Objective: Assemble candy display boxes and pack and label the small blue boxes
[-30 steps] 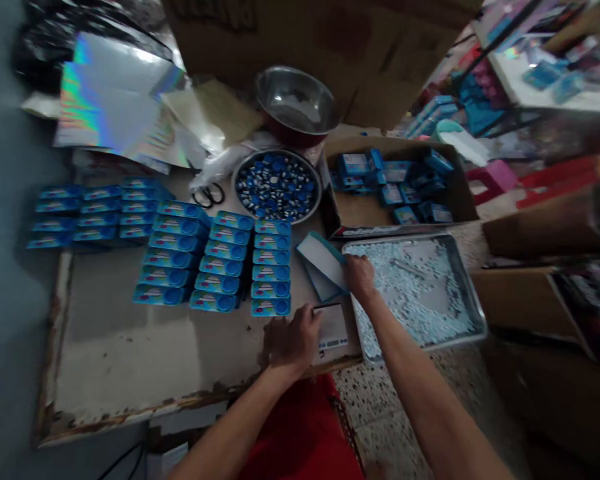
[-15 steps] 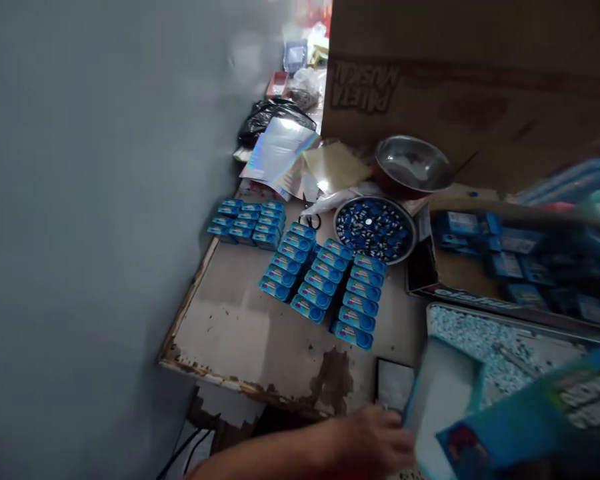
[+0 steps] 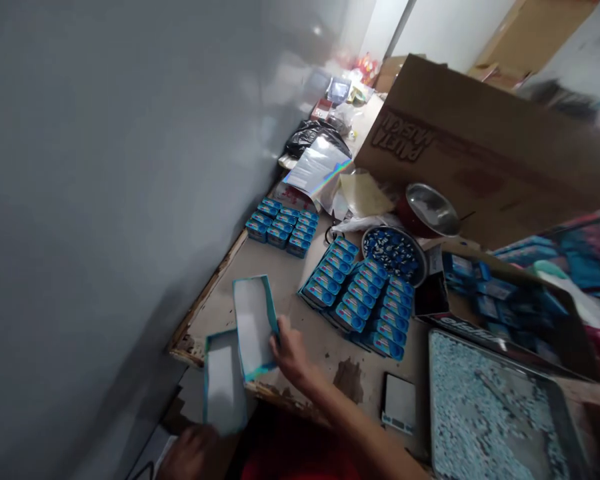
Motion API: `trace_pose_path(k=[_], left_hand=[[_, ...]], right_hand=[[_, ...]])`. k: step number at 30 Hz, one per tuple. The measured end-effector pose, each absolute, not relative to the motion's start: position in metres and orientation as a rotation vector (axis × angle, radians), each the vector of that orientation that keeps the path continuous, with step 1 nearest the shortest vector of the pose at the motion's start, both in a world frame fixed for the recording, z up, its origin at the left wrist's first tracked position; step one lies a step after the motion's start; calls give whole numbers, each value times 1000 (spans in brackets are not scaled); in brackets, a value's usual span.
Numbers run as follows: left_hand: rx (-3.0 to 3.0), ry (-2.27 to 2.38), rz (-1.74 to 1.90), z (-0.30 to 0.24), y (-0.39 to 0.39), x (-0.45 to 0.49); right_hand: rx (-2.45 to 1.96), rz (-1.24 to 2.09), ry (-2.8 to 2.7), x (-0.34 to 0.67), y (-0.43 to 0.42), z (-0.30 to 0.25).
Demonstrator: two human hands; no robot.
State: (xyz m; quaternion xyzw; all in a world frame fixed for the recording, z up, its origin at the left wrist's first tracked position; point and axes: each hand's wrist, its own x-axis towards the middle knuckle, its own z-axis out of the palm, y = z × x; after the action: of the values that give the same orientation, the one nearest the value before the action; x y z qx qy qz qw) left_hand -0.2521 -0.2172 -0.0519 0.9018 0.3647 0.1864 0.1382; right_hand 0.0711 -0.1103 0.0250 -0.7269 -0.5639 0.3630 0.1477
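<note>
My right hand (image 3: pixel 291 352) reaches across to the table's front left corner. Its fingers are closed on the edge of a shallow open box tray (image 3: pixel 253 325), white inside with a teal rim, tilted over the table edge. A second tray of the same kind (image 3: pixel 223 381) hangs lower, past the table edge. My left hand (image 3: pixel 190 453) is just below it, blurred, and seems to grip its bottom end. Rows of small blue boxes (image 3: pixel 357 297) lie on the table to the right of my right hand.
A small scale (image 3: pixel 399 403) and a metal tray of pale blue pellets (image 3: pixel 485 413) sit front right. Behind are a round dish of blue pieces (image 3: pixel 394 250), a metal bowl (image 3: pixel 430 208), a carton of blue boxes (image 3: pixel 500 293), more blue boxes (image 3: pixel 283 225) and a large cardboard box (image 3: pixel 480 147). A grey wall (image 3: pixel 105 200) lies left.
The view has swung left. My right hand has carried the white trays from beside the pellet tray to the table's front left corner. My left hand has dropped from the scale to below the table edge.
</note>
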Motion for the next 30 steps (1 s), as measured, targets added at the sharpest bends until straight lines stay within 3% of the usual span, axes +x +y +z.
trace_pose_path(k=[3,8,14,22,30], left_hand=[[2502,1315,513,-77,-160,-238],[2142,1745,530,-71,-108,-181],[1886,1901,688,-45,-106,-118],[1852,1952,759,-67,-32,-76],[2012,2105,265,-48,-6,-45]], right_hand=[[-2309,953,-1663,73,-57,6],[-2352,457,-1745,120,65,29],[-2919,537,-1664,175,187,36],[-2906,287,-1743,180,170,-17],[-2884,219,-1771,177,171,-18]])
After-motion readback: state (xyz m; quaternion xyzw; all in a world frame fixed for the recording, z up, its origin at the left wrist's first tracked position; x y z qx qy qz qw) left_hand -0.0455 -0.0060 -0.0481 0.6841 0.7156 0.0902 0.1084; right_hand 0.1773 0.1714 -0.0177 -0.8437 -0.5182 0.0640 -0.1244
